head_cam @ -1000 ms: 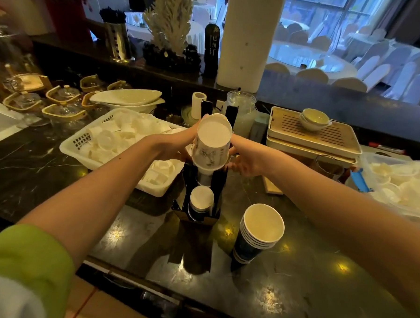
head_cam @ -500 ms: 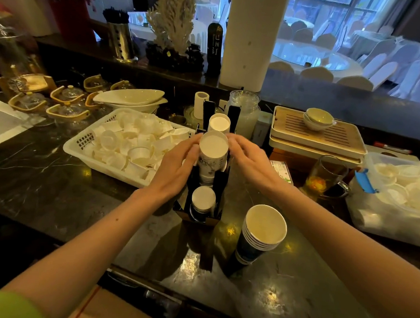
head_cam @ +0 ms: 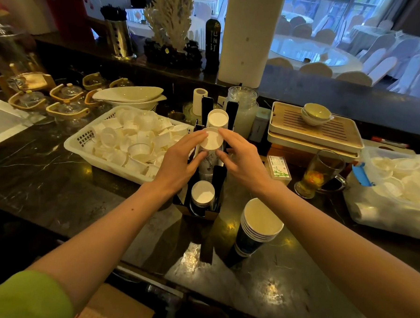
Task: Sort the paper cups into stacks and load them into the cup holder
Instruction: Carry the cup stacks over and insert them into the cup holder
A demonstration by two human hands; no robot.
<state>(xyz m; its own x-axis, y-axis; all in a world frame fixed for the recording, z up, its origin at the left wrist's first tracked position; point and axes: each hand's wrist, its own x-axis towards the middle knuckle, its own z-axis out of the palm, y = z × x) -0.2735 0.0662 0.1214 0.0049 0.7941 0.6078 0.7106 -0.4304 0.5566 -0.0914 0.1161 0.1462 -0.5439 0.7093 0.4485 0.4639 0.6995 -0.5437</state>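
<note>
A black cup holder (head_cam: 218,181) stands mid-counter with three slots. An upside-down white cup stack (head_cam: 211,140) with a grey print sits in its middle slot. My left hand (head_cam: 179,161) and my right hand (head_cam: 243,160) grip that stack from either side. Another inverted stack (head_cam: 217,118) fills the far slot, and a short dark stack (head_cam: 202,193) fills the near slot. A stack of dark blue cups (head_cam: 256,225) stands upright on the counter, right of the holder.
A white basket (head_cam: 83,140) of small plastic cups sits left of the holder. A glass mug of tea (head_cam: 321,174) and a bag of white cups (head_cam: 397,190) are to the right. A wooden tray (head_cam: 315,130) with a bowl sits behind.
Both hands have lowered the white cup stack from above the holder down into its middle slot. The view has shifted slightly.
</note>
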